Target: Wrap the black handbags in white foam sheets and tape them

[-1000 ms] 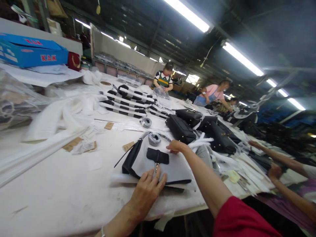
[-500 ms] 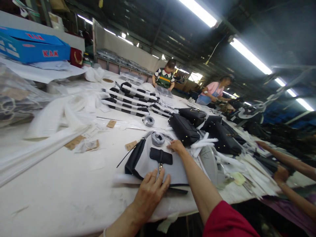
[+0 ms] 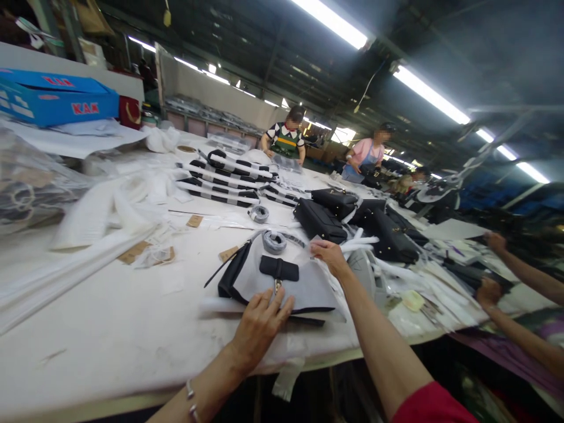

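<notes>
A black handbag (image 3: 233, 277) lies flat on the white table (image 3: 110, 329), covered by a grey wrapping sheet (image 3: 304, 289) with its black clasp tab (image 3: 278, 268) showing. My left hand (image 3: 259, 322) rests flat on the sheet's near edge, fingers spread, just below the tab's metal pull. My right hand (image 3: 328, 254) reaches to the sheet's far right corner with fingers curled on its edge. A grey rolled strap (image 3: 274, 241) sits just beyond the bag.
More black handbags (image 3: 319, 221) stand behind, beside striped wrapped bags (image 3: 222, 179). White foam strips (image 3: 88, 211) and card tags (image 3: 132, 254) lie left. A blue box (image 3: 55, 104) is far left. Another person's arms (image 3: 506, 282) work at right; two people stand at the far end.
My right hand has shifted slightly right, from the sheet's top edge to its far right corner. My left hand stays flat on the near edge. The camera view has swayed a little.
</notes>
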`<action>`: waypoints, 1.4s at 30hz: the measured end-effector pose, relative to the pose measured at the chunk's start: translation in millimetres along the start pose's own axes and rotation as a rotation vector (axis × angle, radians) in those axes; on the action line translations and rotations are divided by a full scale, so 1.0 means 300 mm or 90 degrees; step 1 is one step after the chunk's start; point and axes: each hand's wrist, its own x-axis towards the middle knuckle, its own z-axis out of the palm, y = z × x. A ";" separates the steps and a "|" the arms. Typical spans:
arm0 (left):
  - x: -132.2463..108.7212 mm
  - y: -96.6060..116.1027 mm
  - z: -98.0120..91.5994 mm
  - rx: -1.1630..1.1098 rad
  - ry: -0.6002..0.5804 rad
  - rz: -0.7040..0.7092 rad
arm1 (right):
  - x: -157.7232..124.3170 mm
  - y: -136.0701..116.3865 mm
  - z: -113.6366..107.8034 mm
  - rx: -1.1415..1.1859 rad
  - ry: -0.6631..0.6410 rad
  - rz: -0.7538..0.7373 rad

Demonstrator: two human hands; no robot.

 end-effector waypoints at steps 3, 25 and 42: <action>-0.003 -0.001 0.002 0.012 -0.016 0.005 | -0.085 -0.041 -0.029 -0.018 -0.035 -0.058; 0.008 -0.009 -0.015 0.017 -0.004 0.030 | -0.503 0.030 -0.023 -0.411 0.000 -0.487; 0.007 -0.030 -0.067 -0.031 -0.082 0.069 | -0.569 0.138 0.047 -0.328 0.071 -0.592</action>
